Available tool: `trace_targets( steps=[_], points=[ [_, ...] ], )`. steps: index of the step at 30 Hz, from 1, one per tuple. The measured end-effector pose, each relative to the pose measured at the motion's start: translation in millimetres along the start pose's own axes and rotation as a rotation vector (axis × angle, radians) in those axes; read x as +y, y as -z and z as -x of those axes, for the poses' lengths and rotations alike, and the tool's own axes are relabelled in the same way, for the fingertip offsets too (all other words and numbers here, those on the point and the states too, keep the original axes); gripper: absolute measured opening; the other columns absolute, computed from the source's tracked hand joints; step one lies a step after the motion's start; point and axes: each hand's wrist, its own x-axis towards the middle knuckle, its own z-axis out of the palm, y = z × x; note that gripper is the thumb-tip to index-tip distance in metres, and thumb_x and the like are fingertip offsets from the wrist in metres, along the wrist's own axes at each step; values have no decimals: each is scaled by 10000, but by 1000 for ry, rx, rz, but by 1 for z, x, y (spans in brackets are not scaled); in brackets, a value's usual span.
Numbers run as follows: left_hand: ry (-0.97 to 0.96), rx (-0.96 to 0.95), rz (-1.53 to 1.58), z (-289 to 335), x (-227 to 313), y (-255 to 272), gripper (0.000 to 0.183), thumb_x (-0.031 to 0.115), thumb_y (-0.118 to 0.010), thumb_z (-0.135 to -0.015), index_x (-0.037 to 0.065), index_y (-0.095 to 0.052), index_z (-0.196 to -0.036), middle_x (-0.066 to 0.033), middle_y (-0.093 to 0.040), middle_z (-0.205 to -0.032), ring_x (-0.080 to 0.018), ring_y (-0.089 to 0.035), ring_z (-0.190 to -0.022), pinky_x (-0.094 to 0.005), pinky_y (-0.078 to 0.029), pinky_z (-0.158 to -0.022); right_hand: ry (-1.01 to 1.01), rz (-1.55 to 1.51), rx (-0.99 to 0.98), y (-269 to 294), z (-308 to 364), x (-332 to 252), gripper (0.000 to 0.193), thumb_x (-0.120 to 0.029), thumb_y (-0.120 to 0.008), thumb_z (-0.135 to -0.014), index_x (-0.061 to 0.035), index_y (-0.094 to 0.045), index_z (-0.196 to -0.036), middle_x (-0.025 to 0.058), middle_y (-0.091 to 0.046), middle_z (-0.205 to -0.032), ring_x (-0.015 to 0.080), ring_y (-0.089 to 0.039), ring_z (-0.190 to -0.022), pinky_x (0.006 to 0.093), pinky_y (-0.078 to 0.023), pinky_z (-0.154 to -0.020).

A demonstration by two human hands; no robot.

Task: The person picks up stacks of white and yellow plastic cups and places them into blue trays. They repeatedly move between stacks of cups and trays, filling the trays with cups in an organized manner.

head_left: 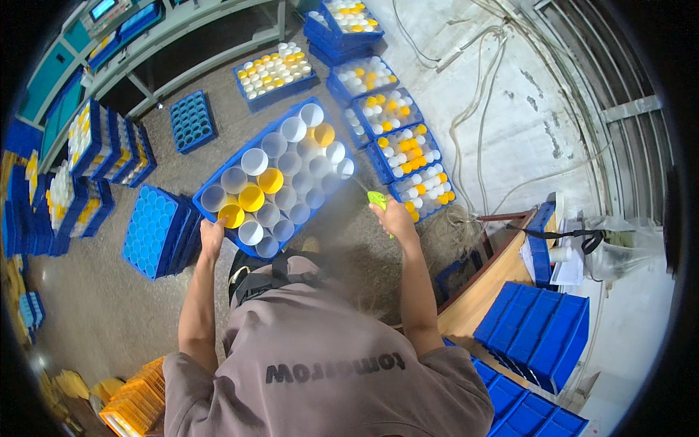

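A blue crate (246, 249) is tilted up in front of me, packed with rows of white cups (255, 162) and a few yellow cups (271, 180), mouths toward me. My left hand (212, 238) is closed round its lower left corner, beside a yellow cup. On the other side, my right hand (395, 221) grips a bright green air blow gun (376, 198). Its thin nozzle points toward the crate's right edge, a short way off the cups. The fingers wrapped on the far side of the handle are partly hidden.
Filled crates (411, 151) line the right wall, and another filled crate (275, 76) stands ahead. To the left are an empty blue crate (193, 121), stacked blue crates (154, 229) and filled crates (109, 142). A wooden table (484, 291) and blue bins (535, 331) stand at lower right.
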Motion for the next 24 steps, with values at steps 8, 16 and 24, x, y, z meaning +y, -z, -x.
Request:
trace_targets(
  steps=[8, 16, 24],
  points=[
    [-21, 109, -65, 3, 5, -3, 306, 218, -686, -817, -54, -712, -955, -156, -734, -821, -234, -693, -764, -376, -513, -745, 72, 52, -263, -19, 12, -38, 522, -499, -626, -925, 23, -643, -913, 180, -674, -680, 356, -684, -658, 449, -533, -636],
    [67, 155, -185, 0, 10, -3, 333, 262, -688, -807, -30, -724, -963, -224, -737, -881, -345, -728, -875, -422, -534, -787, 138, 168, -376, -39, 15, -60, 506, -502, -626, -931, -9, -638, -1045, 140, -697, -770, 301, -684, -705, 433, -524, -661],
    [141, 214, -319, -8, 21, -13, 363, 214, -600, -784, -82, -706, -965, -323, -694, -978, -451, -683, -989, -477, -524, -865, 187, 257, -536, -45, 39, -94, 550, -513, -622, -931, 6, -629, -1116, 225, -711, -887, 398, -693, -825, 489, -533, -737]
  ],
)
